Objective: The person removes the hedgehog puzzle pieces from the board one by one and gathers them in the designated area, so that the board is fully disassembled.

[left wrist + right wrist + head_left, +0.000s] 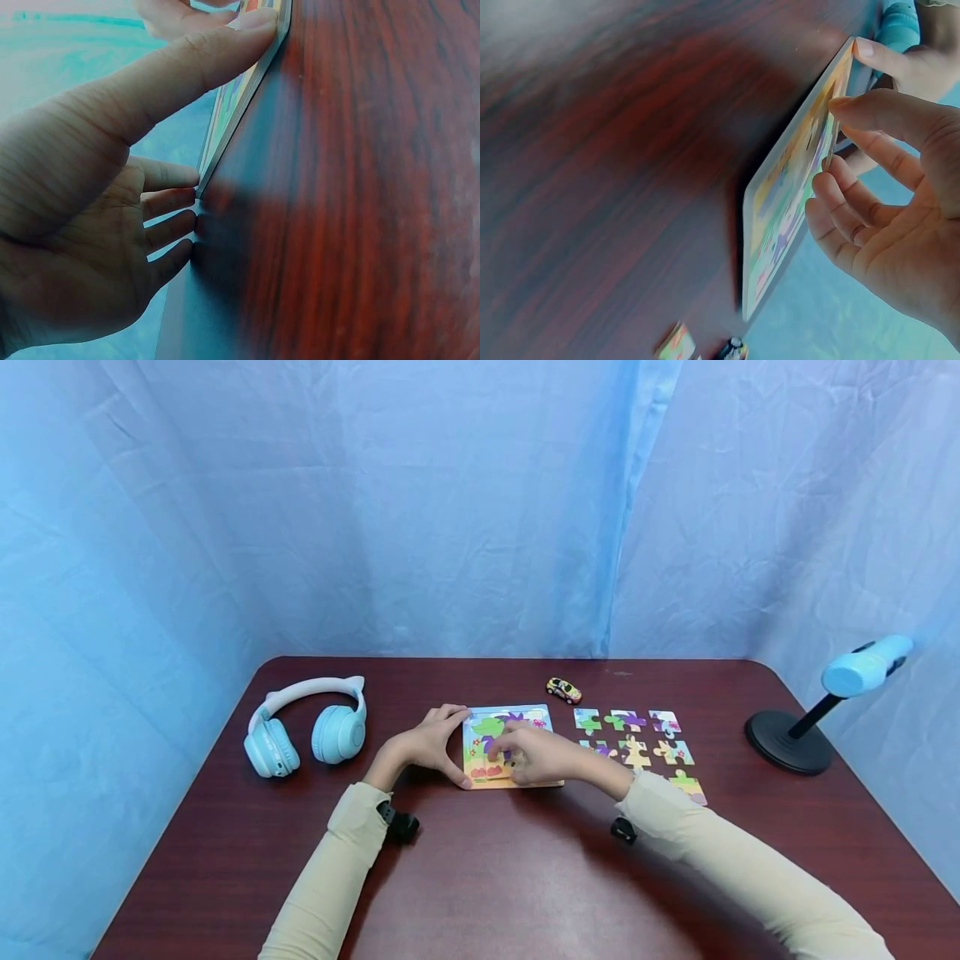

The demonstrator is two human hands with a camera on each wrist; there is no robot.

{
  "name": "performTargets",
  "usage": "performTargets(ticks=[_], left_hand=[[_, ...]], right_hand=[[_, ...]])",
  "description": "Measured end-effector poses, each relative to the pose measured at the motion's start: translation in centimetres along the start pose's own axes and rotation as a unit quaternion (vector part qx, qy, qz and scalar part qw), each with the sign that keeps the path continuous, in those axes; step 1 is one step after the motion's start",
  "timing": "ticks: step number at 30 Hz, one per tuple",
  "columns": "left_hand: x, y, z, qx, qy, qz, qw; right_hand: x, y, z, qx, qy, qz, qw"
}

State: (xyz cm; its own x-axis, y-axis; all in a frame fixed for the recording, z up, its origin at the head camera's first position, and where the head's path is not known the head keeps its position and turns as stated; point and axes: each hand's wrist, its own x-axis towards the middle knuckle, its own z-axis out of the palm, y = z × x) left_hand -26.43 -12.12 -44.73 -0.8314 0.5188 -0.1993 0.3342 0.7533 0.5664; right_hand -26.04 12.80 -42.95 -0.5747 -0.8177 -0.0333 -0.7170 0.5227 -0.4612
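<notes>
A colourful puzzle board (525, 718) lies flat on the dark red table (480, 877). My left hand (452, 748) braces the board's left edge: the thumb presses the near corner and the straight fingers touch the edge farther along, as the left wrist view shows around my left hand (225, 112) and the board (244, 82). My right hand (501, 753) rests over the board's lower middle. In the right wrist view my right hand (836, 135) pinches a thin puzzle piece (832, 148), seen edge-on, against the board (780, 210).
Several loose puzzle pieces (633, 739) lie in rows right of the board. A small toy car (563, 690) sits behind them. Pale blue cat-ear headphones (307, 731) lie at the left. A black-based stand with a blue head (795, 739) is at the right edge. Blue curtains surround the table.
</notes>
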Motion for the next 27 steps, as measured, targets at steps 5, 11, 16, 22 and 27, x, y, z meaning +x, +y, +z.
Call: performTargets(ticks=[5,11,16,22,27], left_hand=[[-0.2,0.1,0.0,0.002,0.001,0.000,1.0000],[-0.4,0.1,-0.1,0.004,0.002,0.000,1.0000],[-0.4,0.1,-0.1,0.006,0.003,0.000,1.0000],[-0.6,0.0,-0.1,0.002,0.004,0.000,1.0000],[-0.6,-0.1,-0.1,0.000,0.006,-0.001,1.0000]], right_hand=[[-1.6,0.5,-0.9,-0.008,0.009,-0.002,1.000],[-4.2,1.5,-2.3,-0.027,0.009,0.017,0.999],[-6.5,2.2,-3.1,-0.033,0.014,0.034,0.999],[-9.1,3.1,-3.5,-0.045,0.009,0.058,0.997],[-10.8,3.6,-3.5,-0.051,0.008,0.055,0.997]])
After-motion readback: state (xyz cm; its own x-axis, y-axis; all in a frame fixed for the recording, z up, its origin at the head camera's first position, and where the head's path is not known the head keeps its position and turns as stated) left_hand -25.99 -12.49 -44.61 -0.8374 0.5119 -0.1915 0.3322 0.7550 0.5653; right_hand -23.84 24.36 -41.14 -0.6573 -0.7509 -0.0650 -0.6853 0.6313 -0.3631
